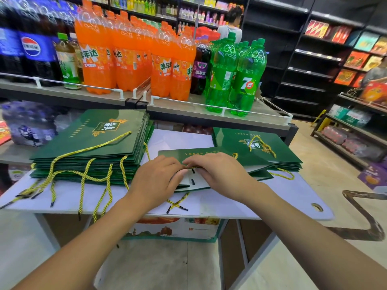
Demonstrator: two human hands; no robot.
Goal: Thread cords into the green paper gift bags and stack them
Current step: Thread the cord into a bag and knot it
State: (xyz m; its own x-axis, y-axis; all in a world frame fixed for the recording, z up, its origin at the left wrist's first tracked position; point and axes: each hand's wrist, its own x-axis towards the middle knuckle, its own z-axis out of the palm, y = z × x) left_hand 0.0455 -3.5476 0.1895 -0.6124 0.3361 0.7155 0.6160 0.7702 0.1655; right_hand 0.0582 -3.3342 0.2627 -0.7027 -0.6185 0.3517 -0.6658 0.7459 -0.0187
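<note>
- Green paper, folded flat: one gift bag [211, 159] is lying at the centre of the frame on the white board [293, 197]. Its mouth is facing me and its white lining is showing.
- My left hand [159, 178] is curling over the near edge of that bag. The fingers are bending tight and the thumb is pressing on the lining, so it is gripping the bag.
- My right hand [217, 172] is narrowing to a pinch, its fingertips meeting the left hand's. It is holding a yellow-and-green cord [191, 167] right at the bag's mouth.
- I am counting two short dark marks on the lining between the hands; I cannot tell whether they are holes or cord tips.
- I am counting two stacks of green bags. The taller left stack [90, 143] is sitting at centre left, its cords trailing over the board's near edge. The lower right stack [257, 147] is sitting at centre right, touching the bag I am working on.
- Two loose cords [177, 204] are crossing each other just below the hands.
- Orange bottles [129, 59] and green bottles [240, 76] are crowding the shelf [188, 105] across the upper frame, packed too tightly for me to count.
</note>
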